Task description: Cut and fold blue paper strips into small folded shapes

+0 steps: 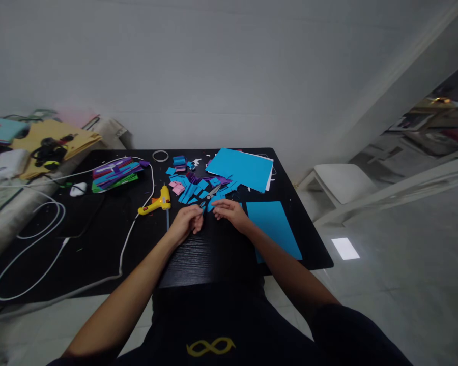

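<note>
My left hand (189, 222) is closed over the near middle of the black table, its fingertips pinching a small piece of blue paper (203, 208). Across a narrow gap, my right hand (229, 212) has its fingers bent and pressed together around another piece of blue paper (210, 205). Just beyond both hands lie scissors (213, 192) among cut blue, purple and pink paper pieces (189, 190). A yellow hot glue gun (156, 202) rests left of my left hand. Near my right forearm lies a blue sheet (274, 226).
A larger blue sheet (240, 168) covers white paper at the back right. Folded coloured strips (116, 173), a roll of tape (161, 156) and a white earphone case (78, 189) are on the left. White cables (132, 231) cross that side. A white chair (339, 183) stands right.
</note>
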{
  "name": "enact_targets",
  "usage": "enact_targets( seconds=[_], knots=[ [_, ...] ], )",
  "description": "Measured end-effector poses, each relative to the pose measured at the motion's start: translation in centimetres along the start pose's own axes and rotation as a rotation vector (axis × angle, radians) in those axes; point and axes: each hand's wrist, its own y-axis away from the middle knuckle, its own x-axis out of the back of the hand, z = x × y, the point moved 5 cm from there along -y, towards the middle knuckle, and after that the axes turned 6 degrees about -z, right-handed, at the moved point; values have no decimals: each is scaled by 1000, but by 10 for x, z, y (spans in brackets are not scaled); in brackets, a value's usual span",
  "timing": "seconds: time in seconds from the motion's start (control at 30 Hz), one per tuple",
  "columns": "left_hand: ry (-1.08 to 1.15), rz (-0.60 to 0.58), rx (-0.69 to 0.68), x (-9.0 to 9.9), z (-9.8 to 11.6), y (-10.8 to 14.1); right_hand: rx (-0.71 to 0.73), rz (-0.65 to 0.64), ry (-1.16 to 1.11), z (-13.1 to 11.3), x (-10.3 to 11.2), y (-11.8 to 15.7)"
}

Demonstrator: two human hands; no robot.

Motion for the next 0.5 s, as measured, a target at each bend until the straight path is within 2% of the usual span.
enact_targets(
  seconds=[0.1, 0.23, 0.33, 0.5],
  knots=[
    [20, -163, 81, -11, -7, 4, 26, -31, 72, 2, -6, 2],
    [64, -274, 107, -19, -9, 7, 150, -70, 358, 2, -16, 7],
    [107, -294, 80, -20, -6, 7, 222, -102, 522, 0, -19, 9],
    [182, -258, 4, -16, 0, 4, 157, -180, 493, 0, -17, 9]
  ],
)
